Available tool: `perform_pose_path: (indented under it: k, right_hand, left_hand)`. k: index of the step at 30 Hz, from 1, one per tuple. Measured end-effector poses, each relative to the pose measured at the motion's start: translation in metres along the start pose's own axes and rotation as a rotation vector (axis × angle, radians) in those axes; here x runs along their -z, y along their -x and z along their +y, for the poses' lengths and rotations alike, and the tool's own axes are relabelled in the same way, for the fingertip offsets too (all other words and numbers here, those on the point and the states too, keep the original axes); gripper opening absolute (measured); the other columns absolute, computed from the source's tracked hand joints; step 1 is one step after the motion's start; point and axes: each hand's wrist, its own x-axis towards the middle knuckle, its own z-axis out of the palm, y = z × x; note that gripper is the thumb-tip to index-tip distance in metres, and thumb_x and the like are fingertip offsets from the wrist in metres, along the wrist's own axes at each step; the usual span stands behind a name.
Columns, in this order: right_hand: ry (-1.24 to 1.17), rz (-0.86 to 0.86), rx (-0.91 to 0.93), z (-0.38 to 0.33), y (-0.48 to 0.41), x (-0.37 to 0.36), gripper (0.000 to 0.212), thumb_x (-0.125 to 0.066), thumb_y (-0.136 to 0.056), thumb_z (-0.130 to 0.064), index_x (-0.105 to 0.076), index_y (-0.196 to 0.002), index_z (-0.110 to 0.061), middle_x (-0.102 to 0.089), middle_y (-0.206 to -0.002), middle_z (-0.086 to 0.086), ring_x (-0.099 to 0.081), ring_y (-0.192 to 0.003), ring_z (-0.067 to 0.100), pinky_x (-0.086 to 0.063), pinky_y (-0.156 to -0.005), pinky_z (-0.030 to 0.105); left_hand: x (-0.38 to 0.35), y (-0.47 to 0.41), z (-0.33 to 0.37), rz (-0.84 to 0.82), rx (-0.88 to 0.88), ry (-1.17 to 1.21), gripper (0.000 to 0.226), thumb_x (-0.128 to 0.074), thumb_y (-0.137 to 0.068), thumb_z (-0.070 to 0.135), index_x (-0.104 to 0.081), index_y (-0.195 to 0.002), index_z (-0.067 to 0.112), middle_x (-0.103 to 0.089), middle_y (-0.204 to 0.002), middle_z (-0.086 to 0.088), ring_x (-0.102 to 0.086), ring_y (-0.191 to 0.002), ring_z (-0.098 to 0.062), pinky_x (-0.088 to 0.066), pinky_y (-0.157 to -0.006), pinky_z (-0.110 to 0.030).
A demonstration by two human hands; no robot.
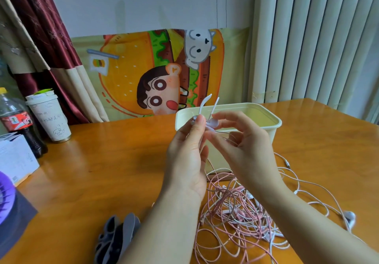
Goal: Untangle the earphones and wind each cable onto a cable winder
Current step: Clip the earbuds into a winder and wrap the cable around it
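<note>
Two hands are raised above the wooden table (112,151), meeting on one small cable winder (213,123). It is a pale lilac, soft-looking piece with rounded ends, held in front of a cream plastic tub (272,125). The left hand (184,161) pinches its left end between thumb and forefinger. The right hand (246,151) holds the right end with curled fingertips, its other fingers loosely bent behind.

Two slim white stems (205,103) stand up from the winder, curving slightly apart. Whether they are earphone stems or part of the winder cannot be told. A thin pale cable runs from under the winder towards the right palm, and another strand drops behind the left hand to the table.

Below the wrists lies the tangle of earphones (231,212), a loose heap of pink and white cables looped over one another, with small earbuds and plugs caught among the loops. White strands trail out to the right, ending in a white earbud (349,216) that lies near the right forearm.

Several grey winders (121,235) lie piled together near the table's front edge, left of the left forearm. A cola bottle (12,120) and a paper cup (49,118) stand at the far left.
</note>
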Motion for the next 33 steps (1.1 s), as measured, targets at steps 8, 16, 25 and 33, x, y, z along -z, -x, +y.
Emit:
perform_pose_path:
  k: [8,16,25,33]
  right_hand:
    - [0.021,-0.034,0.004,0.002,-0.01,0.014,0.024,-0.078,-0.075,-0.021,-0.071,-0.097,-0.03,-0.069,-0.076,-0.01,-0.032,-0.048,0.004,-0.031,-0.049,0.011]
    - [0.177,-0.163,0.091,-0.006,-0.019,0.029,0.027,-0.073,-0.072,-0.038,-0.07,-0.099,-0.036,-0.068,-0.076,-0.016,-0.03,-0.048,0.008,-0.029,-0.046,0.013]
    - [0.039,-0.264,-0.003,-0.004,-0.025,0.036,0.032,-0.068,-0.07,-0.045,-0.07,-0.101,-0.034,-0.07,-0.083,-0.014,-0.042,-0.053,0.013,-0.038,-0.054,0.021]
    - [0.261,-0.442,-0.062,0.012,-0.012,0.019,0.022,-0.054,-0.094,-0.026,-0.073,-0.085,-0.021,-0.049,-0.054,-0.007,-0.038,-0.048,0.003,-0.03,-0.048,0.014]
  left_hand:
    - [0.005,-0.004,0.001,-0.049,-0.09,-0.116,0.003,-0.072,-0.08,0.024,-0.073,-0.078,0.022,-0.071,-0.077,0.009,-0.06,-0.07,-0.002,-0.04,-0.066,-0.02]
    - [0.028,-0.015,0.026,-0.352,-0.143,-0.368,0.04,-0.073,-0.063,0.03,-0.073,-0.101,0.017,-0.075,-0.102,-0.003,-0.07,-0.098,-0.015,-0.051,-0.088,-0.026]
    - [0.028,-0.014,0.028,-0.363,-0.127,-0.379,0.036,-0.071,-0.065,0.025,-0.073,-0.099,0.016,-0.076,-0.1,-0.004,-0.071,-0.093,-0.015,-0.055,-0.089,-0.028]
    - [0.032,-0.02,0.028,-0.211,-0.135,-0.262,0.026,-0.069,-0.068,0.031,-0.078,-0.091,0.023,-0.076,-0.098,0.005,-0.067,-0.095,-0.007,-0.05,-0.072,-0.014]
